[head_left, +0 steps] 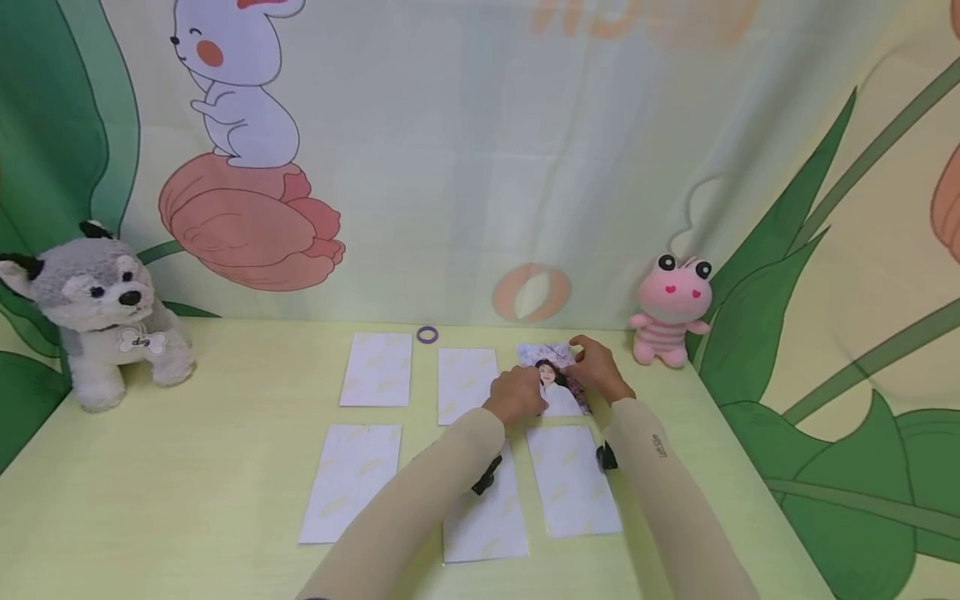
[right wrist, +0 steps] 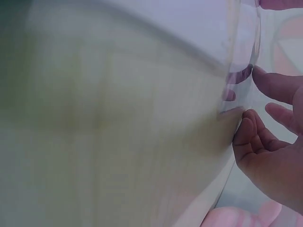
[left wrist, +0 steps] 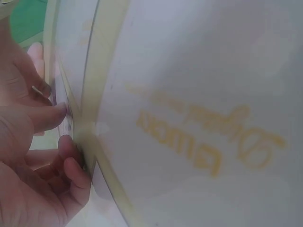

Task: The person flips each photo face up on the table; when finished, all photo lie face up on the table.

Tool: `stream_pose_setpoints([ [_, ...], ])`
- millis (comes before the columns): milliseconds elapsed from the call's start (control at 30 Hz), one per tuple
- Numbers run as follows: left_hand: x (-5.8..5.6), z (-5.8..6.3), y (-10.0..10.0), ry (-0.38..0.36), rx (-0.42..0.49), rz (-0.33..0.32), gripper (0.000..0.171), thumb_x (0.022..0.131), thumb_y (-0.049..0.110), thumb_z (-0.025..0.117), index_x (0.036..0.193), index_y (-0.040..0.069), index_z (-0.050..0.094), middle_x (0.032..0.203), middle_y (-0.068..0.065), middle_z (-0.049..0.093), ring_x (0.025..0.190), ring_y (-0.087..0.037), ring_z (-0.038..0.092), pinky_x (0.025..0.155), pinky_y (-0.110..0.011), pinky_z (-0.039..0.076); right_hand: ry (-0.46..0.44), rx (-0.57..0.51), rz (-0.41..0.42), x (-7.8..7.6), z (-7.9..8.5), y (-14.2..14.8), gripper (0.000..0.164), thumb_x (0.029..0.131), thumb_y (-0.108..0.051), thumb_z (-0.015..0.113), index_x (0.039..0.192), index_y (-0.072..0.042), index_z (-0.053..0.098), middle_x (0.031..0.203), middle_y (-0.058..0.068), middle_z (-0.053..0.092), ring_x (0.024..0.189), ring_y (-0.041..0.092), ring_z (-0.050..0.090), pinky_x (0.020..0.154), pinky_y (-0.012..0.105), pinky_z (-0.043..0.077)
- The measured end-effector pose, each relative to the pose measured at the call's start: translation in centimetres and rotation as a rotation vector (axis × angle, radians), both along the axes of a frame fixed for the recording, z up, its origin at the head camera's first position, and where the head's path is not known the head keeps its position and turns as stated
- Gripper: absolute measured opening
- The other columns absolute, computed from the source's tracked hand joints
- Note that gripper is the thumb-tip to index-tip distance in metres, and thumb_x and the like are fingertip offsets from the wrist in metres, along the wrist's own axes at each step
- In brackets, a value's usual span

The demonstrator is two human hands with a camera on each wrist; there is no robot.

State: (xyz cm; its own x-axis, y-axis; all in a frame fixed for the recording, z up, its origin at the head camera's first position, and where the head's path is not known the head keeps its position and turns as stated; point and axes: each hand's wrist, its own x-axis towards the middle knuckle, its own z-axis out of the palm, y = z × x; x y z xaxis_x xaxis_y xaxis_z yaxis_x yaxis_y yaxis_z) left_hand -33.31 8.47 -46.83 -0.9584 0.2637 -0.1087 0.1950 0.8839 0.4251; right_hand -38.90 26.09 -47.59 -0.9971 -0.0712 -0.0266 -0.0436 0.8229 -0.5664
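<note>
A photo print (head_left: 561, 402) of a dark-haired person in white lies toward the back right of the table. My left hand (head_left: 517, 394) pinches its left edge, with the thumb on top in the left wrist view. My right hand (head_left: 600, 372) grips the opposite edge near the upper corner. In the right wrist view, the thumb and fingertips of that right hand (right wrist: 272, 137) meet at the print's edge. Just left of the photo is a white sheet (head_left: 461, 379) with faint yellow lettering, partly covered by my left hand. Another such sheet (head_left: 573, 483) lies in front of the photo.
More white sheets lie on the table (head_left: 225, 467): one at the back left (head_left: 377, 371), one at the front left (head_left: 352, 479), one under my left forearm (head_left: 487, 529). A purple ring (head_left: 427, 335), a plush dog (head_left: 112, 321) and a pink plush frog (head_left: 670, 312) stand around them.
</note>
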Motion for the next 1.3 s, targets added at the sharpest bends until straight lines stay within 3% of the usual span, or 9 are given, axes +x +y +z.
stream_pose_setpoints([
  [200,-0.1,-0.1,-0.7,0.039,-0.009,-0.052,0.014,0.087,0.025,0.074,0.084,0.014,0.065,0.086,-0.006,0.071,0.074,-0.027,0.068,0.063,-0.042,0.053,-0.014,0.005,0.018,0.2,-0.5,-0.1,0.059,0.090,-0.010,0.068,0.144,-0.002,0.045,0.115,0.024,0.061,0.099,0.033,0.059,0.087,0.047,0.050],
  [267,-0.3,0.1,-1.3,0.059,0.011,-0.075,0.011,0.090,0.023,0.071,0.093,0.013,0.068,0.089,-0.005,0.072,0.070,-0.025,0.066,0.061,-0.040,0.052,-0.002,-0.010,0.017,0.2,-0.4,0.0,0.059,0.092,-0.011,0.066,0.146,-0.001,0.043,0.117,0.025,0.060,0.101,0.035,0.059,0.088,0.049,0.049],
  [467,-1.6,0.6,-3.9,0.111,0.149,-0.144,0.033,0.093,0.025,0.068,0.123,0.012,0.068,0.100,-0.007,0.074,0.069,-0.019,0.063,0.059,-0.032,0.048,0.020,-0.112,0.001,0.5,0.3,0.0,0.057,0.098,-0.015,0.061,0.149,-0.002,0.039,0.123,0.027,0.056,0.110,0.040,0.056,0.091,0.052,0.048],
  [600,-2.1,0.6,-6.0,0.127,0.210,-0.215,0.034,0.094,0.026,0.069,0.124,0.010,0.068,0.090,-0.005,0.070,0.072,-0.016,0.061,0.062,-0.029,0.046,0.028,-0.144,0.024,0.4,0.8,-0.3,0.059,0.098,-0.016,0.061,0.151,-0.004,0.037,0.123,0.025,0.056,0.111,0.038,0.056,0.091,0.050,0.048],
  [700,-2.2,0.7,-7.5,0.143,0.221,-0.265,0.036,0.093,0.026,0.070,0.124,0.007,0.068,0.091,-0.006,0.069,0.078,-0.018,0.061,0.069,-0.031,0.048,0.031,-0.159,0.054,0.4,1.3,-0.8,0.062,0.097,-0.016,0.063,0.152,-0.005,0.036,0.123,0.025,0.057,0.113,0.038,0.056,0.093,0.051,0.047],
  [833,-2.0,0.8,-9.4,0.177,0.192,-0.316,0.041,0.090,0.026,0.073,0.126,0.005,0.067,0.104,-0.011,0.070,0.095,-0.024,0.064,0.085,-0.038,0.051,0.034,-0.169,0.101,0.2,1.8,-1.6,0.066,0.095,-0.014,0.066,0.153,-0.003,0.034,0.125,0.027,0.059,0.117,0.041,0.056,0.098,0.053,0.046],
  [1000,-1.4,0.7,-11.5,0.193,0.098,-0.356,0.052,0.086,0.032,0.078,0.131,0.009,0.065,0.127,-0.013,0.064,0.120,-0.031,0.058,0.103,-0.043,0.045,0.046,-0.169,0.160,0.1,2.4,-2.8,0.071,0.092,-0.014,0.070,0.152,-0.002,0.034,0.128,0.028,0.061,0.122,0.041,0.055,0.104,0.054,0.044],
  [1300,-0.5,0.6,-14.1,0.155,-0.042,-0.403,0.068,0.081,0.040,0.081,0.140,0.015,0.058,0.149,-0.018,0.049,0.139,-0.036,0.045,0.112,-0.051,0.039,-0.027,-0.195,0.231,0.1,2.4,-5.2,0.075,0.091,-0.020,0.073,0.154,-0.008,0.033,0.138,0.024,0.058,0.133,0.040,0.050,0.103,0.054,0.046],
])
